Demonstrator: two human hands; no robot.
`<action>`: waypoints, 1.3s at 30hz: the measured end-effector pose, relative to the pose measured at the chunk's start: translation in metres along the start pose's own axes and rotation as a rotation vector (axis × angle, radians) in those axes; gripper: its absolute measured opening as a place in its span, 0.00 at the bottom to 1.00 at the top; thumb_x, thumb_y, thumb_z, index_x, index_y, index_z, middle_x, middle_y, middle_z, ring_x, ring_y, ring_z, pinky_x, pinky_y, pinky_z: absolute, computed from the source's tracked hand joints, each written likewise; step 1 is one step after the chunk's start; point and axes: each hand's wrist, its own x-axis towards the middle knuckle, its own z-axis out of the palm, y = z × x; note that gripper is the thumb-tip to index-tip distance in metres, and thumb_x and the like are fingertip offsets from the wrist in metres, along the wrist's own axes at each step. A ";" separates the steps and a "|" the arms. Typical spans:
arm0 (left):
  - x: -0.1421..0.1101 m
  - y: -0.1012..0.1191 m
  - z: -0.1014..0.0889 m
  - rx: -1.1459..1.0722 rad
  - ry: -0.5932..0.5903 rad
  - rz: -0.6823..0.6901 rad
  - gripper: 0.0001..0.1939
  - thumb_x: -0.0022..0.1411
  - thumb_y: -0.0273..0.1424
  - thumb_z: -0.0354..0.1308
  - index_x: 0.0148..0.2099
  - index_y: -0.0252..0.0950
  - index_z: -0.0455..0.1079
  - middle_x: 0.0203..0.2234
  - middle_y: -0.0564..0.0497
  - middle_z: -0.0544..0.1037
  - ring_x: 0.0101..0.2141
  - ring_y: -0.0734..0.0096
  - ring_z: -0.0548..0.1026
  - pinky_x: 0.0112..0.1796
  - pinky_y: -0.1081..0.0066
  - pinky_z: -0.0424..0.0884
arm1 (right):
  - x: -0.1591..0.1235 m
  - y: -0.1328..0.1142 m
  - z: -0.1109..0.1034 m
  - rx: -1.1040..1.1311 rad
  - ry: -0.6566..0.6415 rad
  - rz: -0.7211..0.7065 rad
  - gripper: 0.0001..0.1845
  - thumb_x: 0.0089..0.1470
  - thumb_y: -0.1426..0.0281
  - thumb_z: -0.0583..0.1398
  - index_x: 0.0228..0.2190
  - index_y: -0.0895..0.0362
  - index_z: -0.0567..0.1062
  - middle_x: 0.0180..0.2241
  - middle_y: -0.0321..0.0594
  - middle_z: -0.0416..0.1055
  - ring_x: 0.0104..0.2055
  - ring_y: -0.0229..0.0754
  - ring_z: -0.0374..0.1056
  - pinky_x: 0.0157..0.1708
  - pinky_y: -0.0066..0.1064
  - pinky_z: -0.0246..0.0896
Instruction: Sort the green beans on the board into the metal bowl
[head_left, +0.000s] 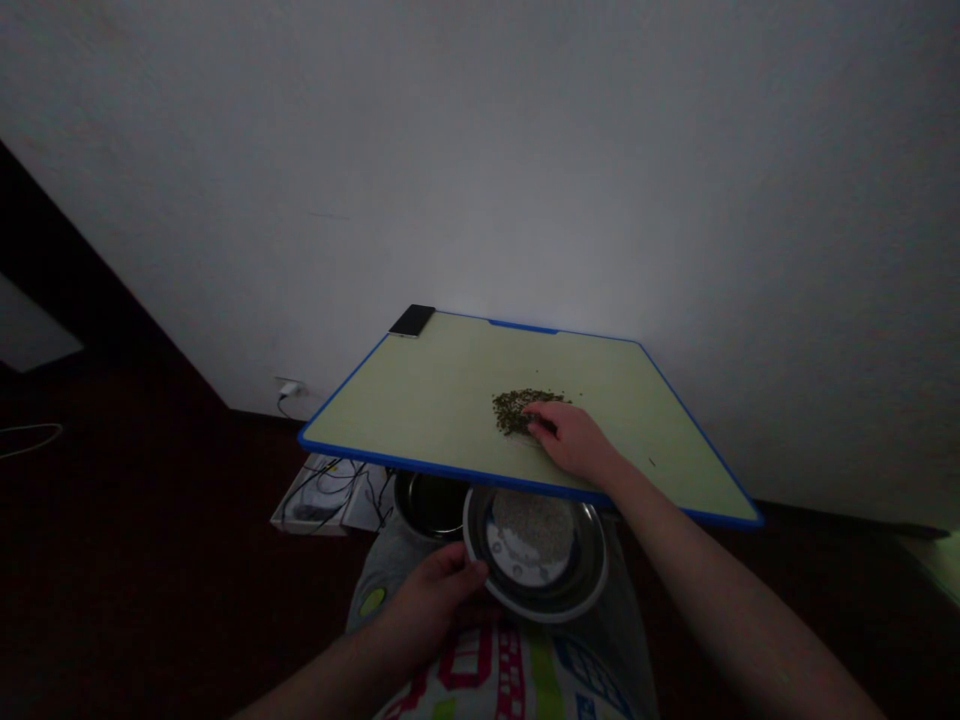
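Note:
A pale green table [420, 400] with a blue rim stands in front of me against a white wall. On it lies a small heap of dark green grains [516, 405]. My right hand [574, 440] rests on the tabletop, its fingers flat against the right side of the heap. Below the table's front edge my left hand [435, 590] grips the rim of a round steel plate [581, 590]. The plate holds a patch of pale grey grains and sits over my lap.
A black phone [412, 320] lies on the table's far left corner. Under the table stand a second steel bowl [427, 503] and a white power strip with dark cables [322, 495]. A charger is plugged in at the wall [289, 390]. The floor is dark.

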 end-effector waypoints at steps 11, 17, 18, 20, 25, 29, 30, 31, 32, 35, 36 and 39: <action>0.002 -0.002 -0.002 0.038 0.010 0.012 0.14 0.48 0.37 0.71 0.36 0.36 0.77 0.31 0.49 0.86 0.33 0.63 0.83 0.35 0.68 0.77 | 0.005 -0.005 0.002 -0.092 -0.048 -0.180 0.16 0.60 0.71 0.57 0.49 0.58 0.76 0.40 0.46 0.72 0.41 0.44 0.67 0.44 0.36 0.62; -0.003 0.006 0.006 0.034 0.028 -0.006 0.18 0.43 0.39 0.74 0.35 0.36 0.78 0.30 0.49 0.86 0.31 0.64 0.82 0.33 0.70 0.76 | 0.004 -0.006 0.001 -0.097 -0.051 -0.309 0.15 0.62 0.68 0.56 0.48 0.56 0.77 0.39 0.46 0.73 0.42 0.44 0.67 0.43 0.38 0.59; -0.004 0.007 0.007 0.032 0.029 -0.010 0.18 0.42 0.39 0.74 0.34 0.36 0.78 0.30 0.49 0.86 0.31 0.64 0.82 0.32 0.71 0.76 | 0.003 -0.006 0.001 -0.094 -0.055 -0.317 0.16 0.62 0.68 0.57 0.48 0.56 0.77 0.39 0.46 0.73 0.42 0.45 0.66 0.43 0.38 0.59; -0.004 0.008 0.009 0.029 0.031 -0.014 0.19 0.41 0.40 0.74 0.34 0.37 0.78 0.29 0.50 0.86 0.30 0.65 0.82 0.32 0.71 0.76 | 0.001 -0.006 0.000 -0.091 -0.060 -0.323 0.16 0.61 0.68 0.57 0.48 0.56 0.77 0.39 0.46 0.73 0.42 0.45 0.66 0.44 0.39 0.58; -0.003 0.005 0.005 0.021 0.032 -0.013 0.18 0.42 0.39 0.74 0.35 0.37 0.78 0.29 0.51 0.86 0.30 0.67 0.82 0.32 0.72 0.76 | -0.007 -0.004 -0.002 -0.067 -0.058 -0.315 0.16 0.61 0.68 0.57 0.48 0.56 0.77 0.36 0.45 0.73 0.41 0.45 0.65 0.44 0.39 0.57; -0.002 0.003 0.003 0.004 0.022 -0.012 0.18 0.44 0.38 0.74 0.36 0.36 0.77 0.31 0.50 0.86 0.32 0.65 0.83 0.34 0.71 0.77 | -0.012 -0.002 -0.003 -0.038 -0.063 -0.312 0.16 0.61 0.67 0.57 0.47 0.56 0.77 0.36 0.45 0.73 0.41 0.45 0.66 0.44 0.38 0.57; -0.002 0.003 0.002 -0.001 0.023 -0.014 0.18 0.43 0.38 0.74 0.36 0.36 0.77 0.30 0.49 0.86 0.32 0.65 0.83 0.34 0.71 0.77 | -0.013 -0.002 -0.003 -0.036 -0.068 -0.309 0.16 0.61 0.66 0.57 0.47 0.56 0.77 0.36 0.45 0.73 0.41 0.45 0.66 0.45 0.38 0.57; -0.001 0.002 0.002 -0.006 0.023 -0.015 0.18 0.43 0.38 0.74 0.36 0.36 0.77 0.30 0.49 0.86 0.32 0.65 0.83 0.34 0.71 0.77 | -0.014 -0.002 -0.003 -0.036 -0.072 -0.306 0.16 0.61 0.66 0.57 0.47 0.57 0.77 0.36 0.45 0.73 0.41 0.45 0.66 0.45 0.38 0.57; -0.001 0.002 0.002 -0.008 0.022 -0.015 0.18 0.43 0.38 0.74 0.36 0.36 0.77 0.30 0.49 0.86 0.32 0.65 0.83 0.34 0.70 0.77 | -0.015 -0.002 -0.003 -0.035 -0.078 -0.303 0.16 0.61 0.67 0.56 0.47 0.57 0.77 0.36 0.45 0.74 0.41 0.45 0.66 0.45 0.38 0.57; 0.000 0.001 0.001 0.001 0.008 -0.011 0.18 0.44 0.38 0.73 0.37 0.35 0.77 0.31 0.48 0.86 0.33 0.63 0.83 0.36 0.68 0.77 | -0.018 -0.003 -0.002 -0.033 -0.092 -0.288 0.16 0.61 0.67 0.56 0.47 0.58 0.77 0.36 0.45 0.74 0.40 0.44 0.67 0.43 0.37 0.58; 0.000 0.001 0.001 0.003 0.006 -0.012 0.18 0.45 0.38 0.73 0.36 0.35 0.77 0.31 0.48 0.86 0.33 0.63 0.83 0.36 0.68 0.77 | -0.019 -0.003 -0.002 -0.031 -0.095 -0.282 0.16 0.61 0.67 0.56 0.47 0.58 0.77 0.36 0.45 0.74 0.40 0.44 0.67 0.42 0.37 0.58; -0.002 0.002 0.003 0.010 0.015 -0.014 0.18 0.43 0.39 0.74 0.35 0.36 0.77 0.29 0.50 0.86 0.32 0.63 0.83 0.35 0.69 0.76 | -0.022 -0.003 -0.002 -0.031 -0.101 -0.272 0.16 0.61 0.68 0.56 0.47 0.58 0.77 0.35 0.45 0.74 0.39 0.44 0.67 0.41 0.37 0.58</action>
